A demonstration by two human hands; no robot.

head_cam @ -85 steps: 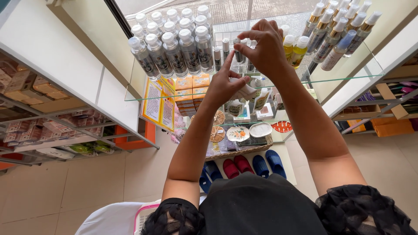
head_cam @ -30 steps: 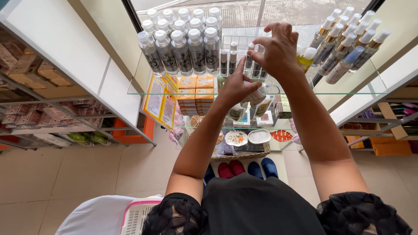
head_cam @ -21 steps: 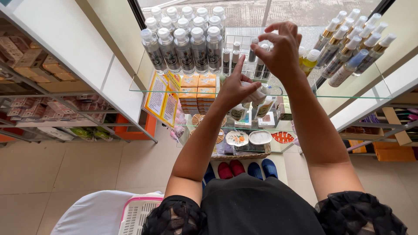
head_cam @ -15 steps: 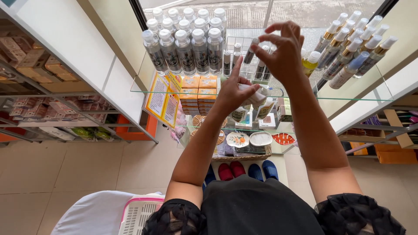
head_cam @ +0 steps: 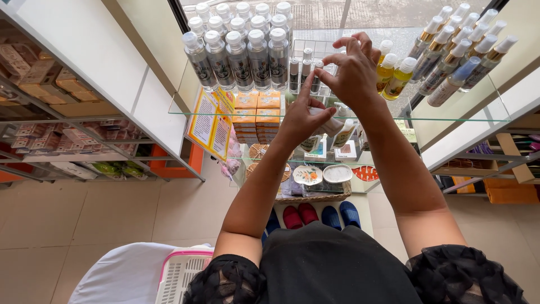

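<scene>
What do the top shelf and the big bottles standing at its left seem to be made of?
Top shelf: clear glass, glossy; the orange boxes below show through it and its edge looks greenish. Big bottles: likely clear plastic, though it could be glass; see-through bodies, printed labels, matte white caps.

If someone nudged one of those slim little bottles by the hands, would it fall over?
Probably. The slim bottles are tall and narrow, so likely tippy. They stand upright, packed close on a glass shelf, so one might knock its neighbours. They look light, and the smooth glass may let them slide.

left hand [head_cam: 301, 115] index finger now raised toward small bottles [head_cam: 306, 70], right hand [head_cam: 351, 70] slightly lower
</scene>
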